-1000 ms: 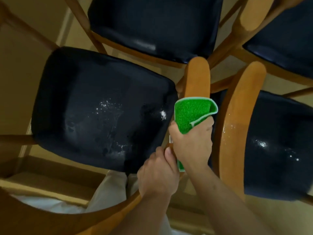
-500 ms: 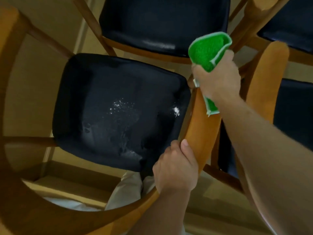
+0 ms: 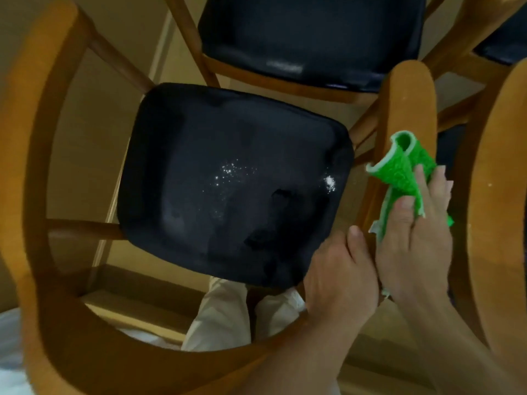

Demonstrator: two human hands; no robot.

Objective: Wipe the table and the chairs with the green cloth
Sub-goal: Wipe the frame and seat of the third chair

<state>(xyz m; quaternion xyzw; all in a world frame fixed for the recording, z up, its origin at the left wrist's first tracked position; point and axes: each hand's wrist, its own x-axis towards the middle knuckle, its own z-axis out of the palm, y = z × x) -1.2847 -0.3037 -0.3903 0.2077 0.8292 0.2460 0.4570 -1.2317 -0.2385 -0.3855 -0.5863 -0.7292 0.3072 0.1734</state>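
I look down into a wooden armchair with a black padded seat (image 3: 228, 183) that carries wet specks near its middle and right edge. My right hand (image 3: 413, 238) holds the green cloth (image 3: 405, 172) against the chair's right wooden armrest (image 3: 407, 109), thumb and fingers over the cloth. My left hand (image 3: 339, 277) grips the same armrest just below, beside the right hand. The cloth's white-edged upper end sticks up rolled above my fingers.
A second black-seated chair (image 3: 308, 35) stands straight ahead. Another wooden armrest (image 3: 502, 195) rises close on the right. The curved wooden back rail (image 3: 42, 195) of the near chair wraps the left and bottom. Pale trousers (image 3: 222, 315) show below the seat.
My right hand has slid the cloth back down the armrest from its far tip toward my left hand. The view has shifted, so the chair looks larger and closer.
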